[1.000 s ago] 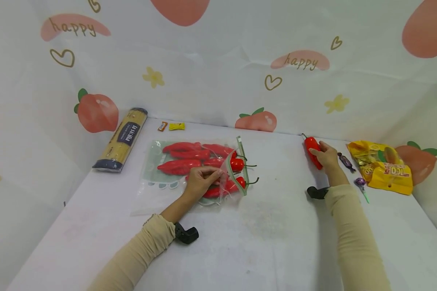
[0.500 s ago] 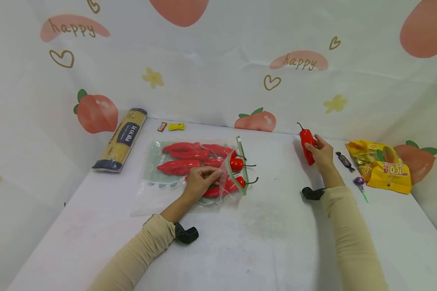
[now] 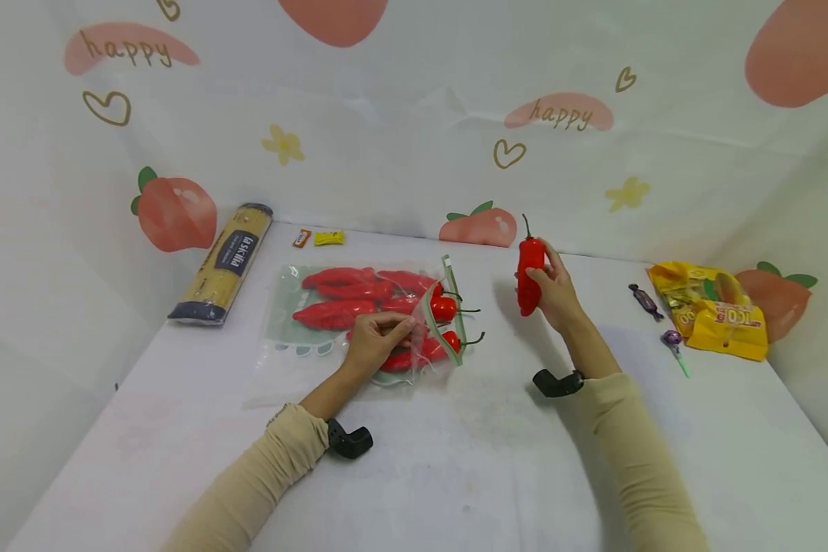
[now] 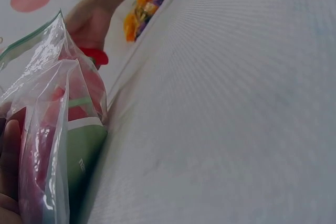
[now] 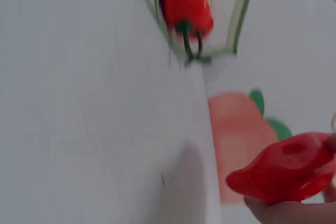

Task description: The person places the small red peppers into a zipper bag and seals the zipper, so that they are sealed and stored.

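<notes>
My left hand pinches the upper film of a clear zip bag near its mouth, lifting that edge. Inside the bag several red peppers lie side by side, their green stems poking out past the opening on the right. In the left wrist view the bag's raised film stands beside the fingers. My right hand grips one more red pepper, held upright with the stem on top, right of the bag's mouth. The right wrist view shows its pointed tip and the bag's green zip strip.
A pack of spaghetti lies at the back left, near two small wrapped sweets. On the right are a dark wrapped candy, a lollipop and a yellow snack bag. A printed curtain backs the table.
My right hand has raised the pepper from the right side and carried it left toward the bag, turning it more upright. The left hand keeps its pinch on the bag.
</notes>
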Motion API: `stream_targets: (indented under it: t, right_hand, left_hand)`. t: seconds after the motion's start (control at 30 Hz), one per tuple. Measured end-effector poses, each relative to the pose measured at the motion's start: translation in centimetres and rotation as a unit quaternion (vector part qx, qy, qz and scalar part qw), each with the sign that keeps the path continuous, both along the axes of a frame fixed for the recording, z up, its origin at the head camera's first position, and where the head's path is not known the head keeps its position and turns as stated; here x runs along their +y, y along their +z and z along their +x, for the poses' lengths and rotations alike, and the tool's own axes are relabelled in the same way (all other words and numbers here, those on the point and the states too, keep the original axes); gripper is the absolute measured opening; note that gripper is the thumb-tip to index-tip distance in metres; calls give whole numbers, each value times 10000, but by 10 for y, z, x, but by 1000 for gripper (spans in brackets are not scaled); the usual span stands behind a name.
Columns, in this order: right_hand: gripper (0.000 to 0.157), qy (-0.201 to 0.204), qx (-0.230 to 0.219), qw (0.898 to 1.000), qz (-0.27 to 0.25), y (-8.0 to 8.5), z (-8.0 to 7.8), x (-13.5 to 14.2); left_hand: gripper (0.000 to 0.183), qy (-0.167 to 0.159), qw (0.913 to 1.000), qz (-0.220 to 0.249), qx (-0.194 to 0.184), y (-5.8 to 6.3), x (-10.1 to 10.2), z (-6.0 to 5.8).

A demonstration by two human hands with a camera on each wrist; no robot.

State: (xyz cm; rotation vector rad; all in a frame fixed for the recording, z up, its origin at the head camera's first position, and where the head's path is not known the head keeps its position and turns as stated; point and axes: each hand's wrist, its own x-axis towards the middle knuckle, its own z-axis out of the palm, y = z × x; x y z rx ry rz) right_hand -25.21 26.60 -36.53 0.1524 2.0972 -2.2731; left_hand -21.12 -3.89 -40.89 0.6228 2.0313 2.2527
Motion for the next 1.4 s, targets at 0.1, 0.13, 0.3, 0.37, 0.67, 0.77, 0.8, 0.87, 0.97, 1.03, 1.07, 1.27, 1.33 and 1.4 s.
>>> stream_targets:
  t: [0.1, 0.13, 0.3, 0.37, 0.67, 0.77, 0.8, 0.87, 0.97, 1.03, 1.07, 1.27, 1.33, 1.4]
  right_hand:
    - [61, -141, 15, 9998, -126, 1, 2, -19]
    - [62, -139, 41, 9997, -208, 0, 2, -24]
    - [67, -214, -56, 9959, -873, -1, 5, -45]
    - [63, -435, -187, 9916, -1206, -3, 6, -54]
    - [48, -1452, -393, 9621, -2273, -17, 17, -78]
    - [52, -1360, -408, 9687, -2038, -22, 23, -76]
    - [52, -1246, -417, 9755, -1765, -23, 25, -73]
    - [50, -948, -461, 9892, -1023, -26, 28, -67]
    - [50, -583, -528, 9969, -99, -29, 33, -57]
    - [50, -578, -560, 9967, -44, -31, 35, -52]
    - [49, -663, -550, 9961, -201, -32, 36, -52]
    - [37, -862, -443, 9930, -677, -34, 37, -66]
    - [37, -765, -533, 9950, -353, -34, 36, -72]
    - [40, -751, -602, 9954, 25, -34, 36, -76]
  left_hand:
    - [21, 24, 10000, -18, -40, 6, 0, 4]
    - [21, 24, 10000, -15, -61, 7, 0, 4]
    - [23, 5, 9999, -63, -125, 7, -1, 3]
    - [23, -13, 9999, -79, -137, 6, -1, 3]
    - [22, 54, 9998, -129, -145, 8, 0, 4]
    - [21, 90, 9999, -62, -112, 8, 1, 4]
    - [21, 104, 9999, -36, -90, 8, 1, 4]
    - [20, 136, 9999, 9, -56, 9, 1, 4]
    - [20, 171, 9998, 2, -79, 10, 0, 4]
    - [20, 176, 9998, -36, -130, 11, 0, 5]
    - [20, 172, 9997, -50, -152, 11, 0, 5]
    - [19, 160, 9998, 40, -92, 11, -1, 5]
    - [19, 141, 9999, 76, -50, 10, 0, 4]
    - [20, 63, 9999, 123, -25, 8, 0, 3]
